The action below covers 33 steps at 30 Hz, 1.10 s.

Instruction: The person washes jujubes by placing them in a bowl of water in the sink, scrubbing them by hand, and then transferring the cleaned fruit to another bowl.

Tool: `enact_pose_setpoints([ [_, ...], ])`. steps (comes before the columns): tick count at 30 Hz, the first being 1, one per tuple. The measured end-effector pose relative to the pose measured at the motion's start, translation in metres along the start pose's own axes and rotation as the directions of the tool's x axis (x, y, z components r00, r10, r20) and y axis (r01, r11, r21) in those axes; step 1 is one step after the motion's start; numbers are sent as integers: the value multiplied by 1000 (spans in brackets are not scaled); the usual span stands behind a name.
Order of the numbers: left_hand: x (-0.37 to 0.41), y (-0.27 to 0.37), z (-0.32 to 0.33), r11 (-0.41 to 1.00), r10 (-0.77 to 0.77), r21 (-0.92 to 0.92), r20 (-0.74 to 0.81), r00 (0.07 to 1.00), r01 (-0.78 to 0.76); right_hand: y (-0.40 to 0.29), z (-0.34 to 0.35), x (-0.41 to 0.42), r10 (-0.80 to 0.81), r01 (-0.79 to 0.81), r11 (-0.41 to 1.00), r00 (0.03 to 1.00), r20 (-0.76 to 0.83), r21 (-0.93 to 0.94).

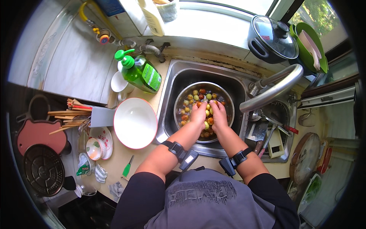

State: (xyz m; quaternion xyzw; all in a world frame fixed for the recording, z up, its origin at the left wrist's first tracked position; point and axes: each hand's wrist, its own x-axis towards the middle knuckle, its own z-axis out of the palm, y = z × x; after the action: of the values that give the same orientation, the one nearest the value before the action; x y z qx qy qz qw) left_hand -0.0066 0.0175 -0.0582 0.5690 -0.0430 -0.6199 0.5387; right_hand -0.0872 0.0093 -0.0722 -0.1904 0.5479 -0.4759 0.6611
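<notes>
A round stainless steel bowl [176,114] stands in the left sink basin [169,94] and holds water. Several small round fruits [201,96], green, yellow and reddish brown, lie in it; they look like jujubes. Both hands reach into the bowl from the near side, close together. My left hand [198,113] has its fingers and thumb around a reddish fruit [199,104]. Beside it, my right hand [219,114] curls over fruit near the bowl's middle. Fingertips of both hands are partly hidden among the fruits and water.
A curved metal faucet [271,91] arches over the right basin, which contains a cleaver [255,133] and utensils. Left of the sink stand a white bowl [135,123], a green pump bottle [141,73] and a chopstick holder [102,116]. A green-handled knife [127,167] lies on the counter.
</notes>
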Motion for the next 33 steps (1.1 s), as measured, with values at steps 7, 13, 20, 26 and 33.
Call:
enact_pose_setpoints([
  [7, -30, -5, 4, 1000, 14, 0, 45, 999, -14, -8, -6, -31, -115, 115, 993, 991, -66, -5],
  [13, -73, 27, 16, 986, 164, -44, 76, 984, -161, -49, 20, -71, -337, 337, 942, 941, -15, 8],
  [20, -109, 77, -6, 919, 346, -220, 52, 937, -327, -63, 84, -113, -484, 489, 872, 867, 117, -13],
  [26, -93, 74, -11, 941, 314, -133, -2, 950, -311, -45, 85, -92, -399, 399, 917, 917, 22, 19],
  [33, -77, 8, -10, 993, -5, -121, 28, 1000, 8, -12, 23, -86, -283, 279, 959, 953, -112, -51],
])
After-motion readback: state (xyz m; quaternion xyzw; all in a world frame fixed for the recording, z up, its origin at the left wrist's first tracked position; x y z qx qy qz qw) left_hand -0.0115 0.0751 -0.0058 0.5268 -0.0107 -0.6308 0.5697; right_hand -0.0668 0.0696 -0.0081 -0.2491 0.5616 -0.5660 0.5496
